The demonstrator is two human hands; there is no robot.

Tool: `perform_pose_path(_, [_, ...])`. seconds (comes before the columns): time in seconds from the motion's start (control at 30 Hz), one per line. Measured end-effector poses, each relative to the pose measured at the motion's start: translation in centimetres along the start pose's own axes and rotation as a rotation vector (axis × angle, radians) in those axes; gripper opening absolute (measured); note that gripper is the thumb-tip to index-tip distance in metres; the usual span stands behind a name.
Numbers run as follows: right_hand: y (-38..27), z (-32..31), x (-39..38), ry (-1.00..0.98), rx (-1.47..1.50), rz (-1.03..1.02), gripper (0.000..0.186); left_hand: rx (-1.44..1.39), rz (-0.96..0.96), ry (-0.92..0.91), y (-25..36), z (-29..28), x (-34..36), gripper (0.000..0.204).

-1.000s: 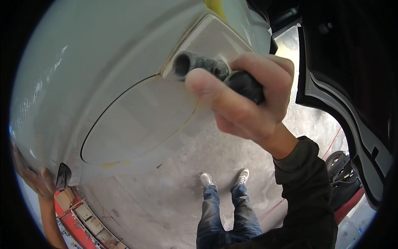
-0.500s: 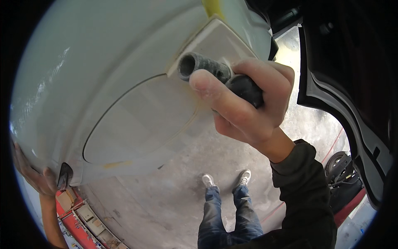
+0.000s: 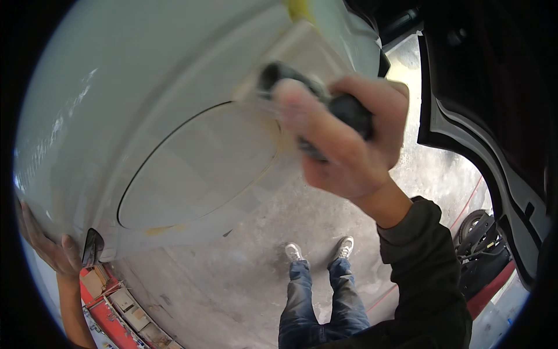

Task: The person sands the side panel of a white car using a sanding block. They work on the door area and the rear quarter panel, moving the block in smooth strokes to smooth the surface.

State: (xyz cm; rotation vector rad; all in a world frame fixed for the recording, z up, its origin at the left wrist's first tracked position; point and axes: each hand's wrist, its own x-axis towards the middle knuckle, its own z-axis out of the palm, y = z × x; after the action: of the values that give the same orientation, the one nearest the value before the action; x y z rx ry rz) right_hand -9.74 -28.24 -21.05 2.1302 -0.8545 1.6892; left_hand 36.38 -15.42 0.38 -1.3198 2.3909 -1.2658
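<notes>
My right hand (image 3: pixel 357 148) is wrapped around the black handle of a sanding block (image 3: pixel 305 49), its thumb up by the hollow dark hose stub. The block's pale flat plate lies against a light grey-green car body panel (image 3: pixel 133 75), at the upper corner of a rounded flap (image 3: pixel 192 168) outlined by a dark seam. Block and fingers are blurred by motion; the plate's underside is hidden. At the far left, my left hand (image 3: pixel 49 247) rests on the panel's curved side with fingers stretched out.
Yellowish filler patches (image 3: pixel 163 231) show near the flap's edge. A dark opened car door (image 3: pixel 494 116) stands on the right, with a wheel (image 3: pixel 472 228) beyond it. A red cart (image 3: pixel 110 314) with boxes is at lower left, on the concrete floor (image 3: pixel 232 291).
My right hand and the sanding block have shifted slightly, the hose stub moving a little right and up. My left hand stays in place.
</notes>
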Motion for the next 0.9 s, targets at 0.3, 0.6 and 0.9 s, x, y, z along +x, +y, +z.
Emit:
perform_pose_path(0.3, [-2.3, -0.2, -3.7, -0.019, 0.076, 0.319, 0.066, 0.01, 0.01, 0.002, 0.6, -0.2, 1.1, 0.081])
perform_pose_path(0.6, [-5.4, 0.2, -4.8, 0.013, 0.028, 0.497, 0.066, -0.018, -0.017, 0.006, 0.4, 0.1, 0.4, 0.082])
perform_pose_path(0.9, [-6.7, 0.6, -4.5, 0.029, 0.006, 0.561, 0.065, -0.023, -0.019, 0.01, -0.1, 0.1, 0.2, 0.085])
